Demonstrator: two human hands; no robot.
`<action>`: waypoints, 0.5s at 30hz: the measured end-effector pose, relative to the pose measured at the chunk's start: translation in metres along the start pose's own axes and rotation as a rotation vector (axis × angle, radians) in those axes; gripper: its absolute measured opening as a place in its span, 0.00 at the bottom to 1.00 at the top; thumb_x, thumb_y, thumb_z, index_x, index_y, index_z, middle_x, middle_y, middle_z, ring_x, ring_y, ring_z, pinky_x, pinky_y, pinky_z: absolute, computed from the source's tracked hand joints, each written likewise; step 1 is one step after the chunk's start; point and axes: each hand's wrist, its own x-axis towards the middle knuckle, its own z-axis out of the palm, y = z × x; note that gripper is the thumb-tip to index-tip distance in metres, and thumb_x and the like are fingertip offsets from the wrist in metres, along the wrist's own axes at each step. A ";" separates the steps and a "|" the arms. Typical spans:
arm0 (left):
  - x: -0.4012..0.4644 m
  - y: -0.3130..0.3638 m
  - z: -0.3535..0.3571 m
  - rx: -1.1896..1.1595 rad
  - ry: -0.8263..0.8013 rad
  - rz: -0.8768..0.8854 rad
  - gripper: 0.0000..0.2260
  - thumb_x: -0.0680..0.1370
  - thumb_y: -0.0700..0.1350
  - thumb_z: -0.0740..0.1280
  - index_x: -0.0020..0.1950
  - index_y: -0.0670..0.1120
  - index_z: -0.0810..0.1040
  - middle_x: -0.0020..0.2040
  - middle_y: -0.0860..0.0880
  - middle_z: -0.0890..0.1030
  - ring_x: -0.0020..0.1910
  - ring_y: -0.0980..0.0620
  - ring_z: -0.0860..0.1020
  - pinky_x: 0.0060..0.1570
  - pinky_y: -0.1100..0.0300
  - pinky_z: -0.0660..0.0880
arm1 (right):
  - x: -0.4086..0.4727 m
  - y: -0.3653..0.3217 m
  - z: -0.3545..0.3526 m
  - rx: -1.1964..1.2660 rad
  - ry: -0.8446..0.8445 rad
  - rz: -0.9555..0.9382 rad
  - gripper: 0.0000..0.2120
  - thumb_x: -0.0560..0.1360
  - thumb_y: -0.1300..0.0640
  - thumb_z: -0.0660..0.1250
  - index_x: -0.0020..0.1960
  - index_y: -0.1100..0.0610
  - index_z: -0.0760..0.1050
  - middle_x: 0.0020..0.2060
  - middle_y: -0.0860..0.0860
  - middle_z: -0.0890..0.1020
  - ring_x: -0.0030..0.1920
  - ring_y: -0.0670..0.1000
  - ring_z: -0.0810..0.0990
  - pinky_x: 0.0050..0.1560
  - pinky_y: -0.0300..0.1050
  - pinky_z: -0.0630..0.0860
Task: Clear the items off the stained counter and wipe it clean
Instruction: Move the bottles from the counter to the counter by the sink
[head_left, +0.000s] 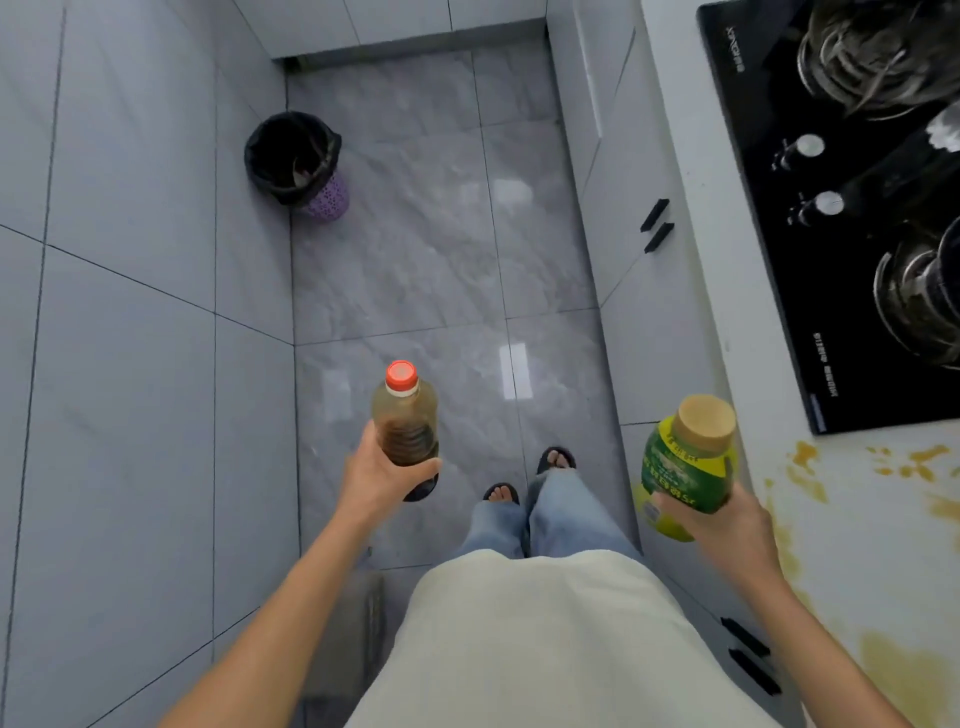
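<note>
- The counter (852, 545) runs down the right edge, white with yellow-brown stains (802, 467) spattered below the black hob (831, 270); nothing stands on the stained part in view, and no cloth is visible.
- A bin (296, 161) with a black liner stands on the floor by the far wall, well apart from both hands.
- The green-labelled bottle (685, 467), with a tan cap, sits in the right hand (727, 514) just beside the counter edge; the fingers wrap its lower body from below. It looks squat and plastic, probably stiff enough for a firm body grip.
- The red-capped bottle (406, 426) is upright over the floor in the left hand (379, 478), closed around its lower half. It holds dark liquid only partway, so it likely feels light but sloshes; the ribbed waist gives the surest hold.
</note>
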 end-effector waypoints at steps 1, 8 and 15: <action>0.013 0.011 -0.002 -0.015 0.011 0.010 0.33 0.62 0.56 0.84 0.63 0.58 0.75 0.52 0.62 0.83 0.51 0.61 0.82 0.49 0.61 0.76 | 0.008 -0.004 -0.001 -0.008 0.002 0.006 0.20 0.64 0.44 0.84 0.50 0.36 0.76 0.41 0.32 0.84 0.43 0.35 0.82 0.37 0.37 0.74; 0.095 0.086 -0.014 -0.062 0.063 0.044 0.34 0.60 0.62 0.83 0.62 0.62 0.73 0.50 0.68 0.82 0.49 0.71 0.80 0.44 0.69 0.73 | 0.092 -0.057 -0.001 -0.053 -0.020 0.026 0.25 0.65 0.48 0.84 0.57 0.45 0.77 0.46 0.45 0.83 0.47 0.50 0.82 0.44 0.45 0.75; 0.150 0.110 -0.029 -0.044 0.085 -0.044 0.34 0.63 0.54 0.85 0.65 0.55 0.75 0.52 0.59 0.82 0.52 0.52 0.81 0.51 0.57 0.76 | 0.194 -0.168 0.008 -0.070 -0.087 -0.038 0.21 0.65 0.46 0.84 0.51 0.40 0.76 0.43 0.34 0.81 0.45 0.39 0.80 0.38 0.34 0.72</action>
